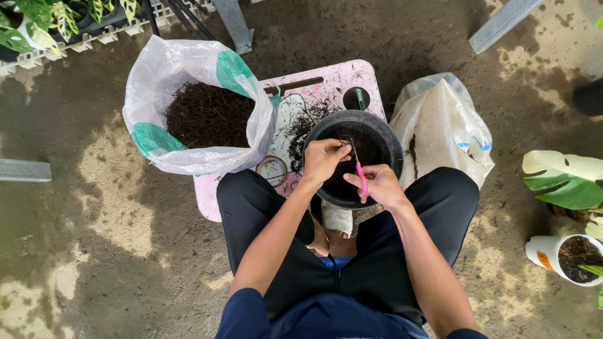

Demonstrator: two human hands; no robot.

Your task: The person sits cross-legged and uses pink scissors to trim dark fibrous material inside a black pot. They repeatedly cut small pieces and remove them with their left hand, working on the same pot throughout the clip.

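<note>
Knees are bracketing a black pot (383, 135) resting on the pink stool (352, 78), keeping it steady. Right hand (381, 186) is gripping pink-handled scissors (360, 168), blades pointing into the pot. Left hand (323, 159) is pinching something small against the blade tips; cannot tell what. Open sack of dark mulch (207, 116) is sitting near, left.

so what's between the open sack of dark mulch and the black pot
In the head view, the pink board strewn with dark bits lies between the sack and black pot.
</note>
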